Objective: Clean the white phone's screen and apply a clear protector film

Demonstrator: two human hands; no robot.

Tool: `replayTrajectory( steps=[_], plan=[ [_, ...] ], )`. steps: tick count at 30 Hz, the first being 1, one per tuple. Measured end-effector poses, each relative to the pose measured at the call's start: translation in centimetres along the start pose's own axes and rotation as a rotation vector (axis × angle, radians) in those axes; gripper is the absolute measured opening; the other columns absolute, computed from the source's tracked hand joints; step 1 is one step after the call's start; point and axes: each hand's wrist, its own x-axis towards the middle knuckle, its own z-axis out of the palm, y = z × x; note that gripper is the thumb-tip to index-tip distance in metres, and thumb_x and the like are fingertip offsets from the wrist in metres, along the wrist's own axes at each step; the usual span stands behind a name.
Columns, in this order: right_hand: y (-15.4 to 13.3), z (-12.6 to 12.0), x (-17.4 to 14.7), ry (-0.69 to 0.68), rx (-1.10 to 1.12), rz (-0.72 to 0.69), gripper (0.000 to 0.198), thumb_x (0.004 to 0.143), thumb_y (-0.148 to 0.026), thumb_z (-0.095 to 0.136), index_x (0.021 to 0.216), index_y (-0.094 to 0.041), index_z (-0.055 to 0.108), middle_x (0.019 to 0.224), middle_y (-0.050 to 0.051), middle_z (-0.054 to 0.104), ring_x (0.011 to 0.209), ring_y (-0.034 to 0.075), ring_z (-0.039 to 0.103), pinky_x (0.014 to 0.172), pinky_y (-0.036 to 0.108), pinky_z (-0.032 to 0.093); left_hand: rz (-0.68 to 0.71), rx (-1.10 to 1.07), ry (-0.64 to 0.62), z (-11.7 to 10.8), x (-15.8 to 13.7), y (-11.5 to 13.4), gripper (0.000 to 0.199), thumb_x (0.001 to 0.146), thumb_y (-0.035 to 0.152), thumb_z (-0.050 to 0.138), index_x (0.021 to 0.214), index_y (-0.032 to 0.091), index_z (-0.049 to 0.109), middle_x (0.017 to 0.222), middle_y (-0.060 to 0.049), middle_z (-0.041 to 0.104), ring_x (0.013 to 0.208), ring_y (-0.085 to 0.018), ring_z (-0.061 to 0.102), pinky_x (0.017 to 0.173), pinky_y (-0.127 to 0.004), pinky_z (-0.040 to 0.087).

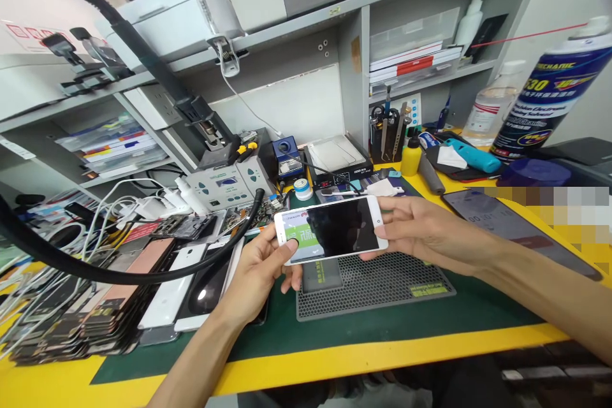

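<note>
Between my two hands, above grey honeycomb-textured mat [382,290] on dark green work mat [287,335]: white slab-shaped smartphone [349,229], long side running left to right, screen toward me, black except green-and-white patch at left. Left hand [265,261] partly closed round phone's left end, thumb on front, fingers curled beneath. Right hand [415,229] gripping right end, thumb on front edge, fingers at far edge and underneath. Small round white-and-blue jar [303,189] just beyond phone, far side.
</note>
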Motion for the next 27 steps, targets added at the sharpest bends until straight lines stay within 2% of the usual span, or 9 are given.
replayTrajectory(
  steps=[27],
  plan=[
    [0.03,-0.06,-0.09,0.008,-0.017,0.02,0.047,0.094,-0.015,0.073,0.141,-0.02,0.064,0.139,0.013,0.065,0.124,0.031,0.065,0.1,0.049,0.063,0.006,0.0,-0.008,-0.09,0.01,-0.1,0.043,0.097,0.036,0.067,0.133,0.02,0.053,0.103,-0.007,0.073,0.051,-0.008,0.062,0.043,-0.02,0.038]
  ],
)
